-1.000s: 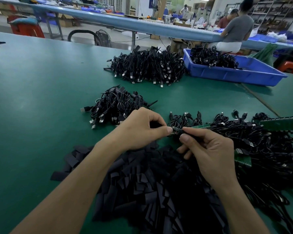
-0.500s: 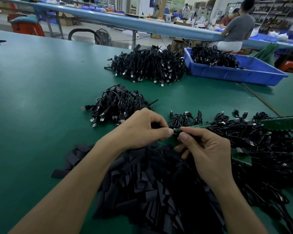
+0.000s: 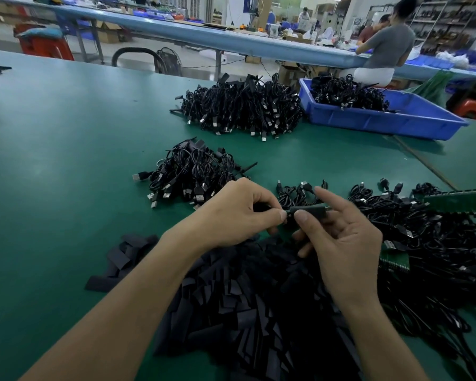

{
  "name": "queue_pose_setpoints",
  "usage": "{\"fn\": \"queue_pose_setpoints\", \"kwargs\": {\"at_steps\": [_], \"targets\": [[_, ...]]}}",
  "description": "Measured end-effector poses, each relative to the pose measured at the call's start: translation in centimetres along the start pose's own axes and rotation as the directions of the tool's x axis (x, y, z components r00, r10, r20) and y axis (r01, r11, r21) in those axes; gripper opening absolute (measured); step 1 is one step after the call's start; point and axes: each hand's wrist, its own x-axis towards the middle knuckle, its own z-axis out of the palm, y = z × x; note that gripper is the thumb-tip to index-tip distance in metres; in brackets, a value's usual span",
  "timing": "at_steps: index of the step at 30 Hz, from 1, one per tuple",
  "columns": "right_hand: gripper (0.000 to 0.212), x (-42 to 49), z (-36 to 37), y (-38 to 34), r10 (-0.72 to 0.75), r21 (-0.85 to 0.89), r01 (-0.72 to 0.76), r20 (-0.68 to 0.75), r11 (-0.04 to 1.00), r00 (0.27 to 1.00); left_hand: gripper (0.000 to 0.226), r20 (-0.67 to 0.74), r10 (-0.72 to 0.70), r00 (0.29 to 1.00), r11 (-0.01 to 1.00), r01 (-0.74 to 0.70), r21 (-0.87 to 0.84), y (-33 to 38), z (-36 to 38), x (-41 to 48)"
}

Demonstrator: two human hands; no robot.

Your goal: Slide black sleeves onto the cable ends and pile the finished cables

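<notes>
Left hand (image 3: 239, 213): pinches cable (image 3: 261, 208) where it meets the sleeve (image 3: 311, 209).
Right hand (image 3: 346, 243): grips sleeve, forefinger raised.
Sleeve pile (image 3: 245, 312): on counter (image 3: 66, 188), beneath both hands.

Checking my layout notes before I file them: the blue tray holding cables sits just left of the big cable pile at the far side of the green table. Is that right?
One thing is wrong: the side. In the head view the blue tray holding cables sits just right of the big cable pile at the far side of the green table.
</notes>
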Motion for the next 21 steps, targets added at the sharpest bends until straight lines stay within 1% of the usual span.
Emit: {"fn": "queue_pose_setpoints", "kwargs": {"at_steps": [2,5,9,12,18,21], "targets": [[0.032,-0.1,0.2,0.1,-0.006,0.027,0.008,-0.107,1.000,0.994,0.021,-0.020,0.014,1.000,1.000,-0.014,-0.001,0.1,0.1,0.0],[0.029,-0.4,0.9,0.0,-0.004,0.087,0.019,-0.168,0.996,0.986,0.020,-0.053,0.040,0.998,0.999,-0.040,-0.001,0.1,0.3,0.0],[0.035,-0.8,1.6,-0.3,-0.008,0.148,0.036,-0.184,0.988,0.983,0.019,-0.092,0.071,0.993,0.997,-0.072,-0.006,0.1,0.7,0.1],[0.038,-0.9,1.8,-0.3,-0.018,0.161,0.050,-0.198,0.986,0.980,0.018,-0.129,0.092,0.987,0.995,-0.096,-0.030,0.0,1.0,0.1],[0.037,-0.8,2.0,0.0,-0.017,0.169,0.050,-0.194,0.984,0.981,0.019,-0.140,0.112,0.984,0.992,-0.118,-0.036,0.0,1.2,0.2],[0.035,-0.7,1.7,0.0,0.006,0.166,0.027,-0.192,0.986,0.981,0.019,-0.141,0.126,0.982,0.991,-0.132,-0.037,-0.1,1.5,0.2]]}}
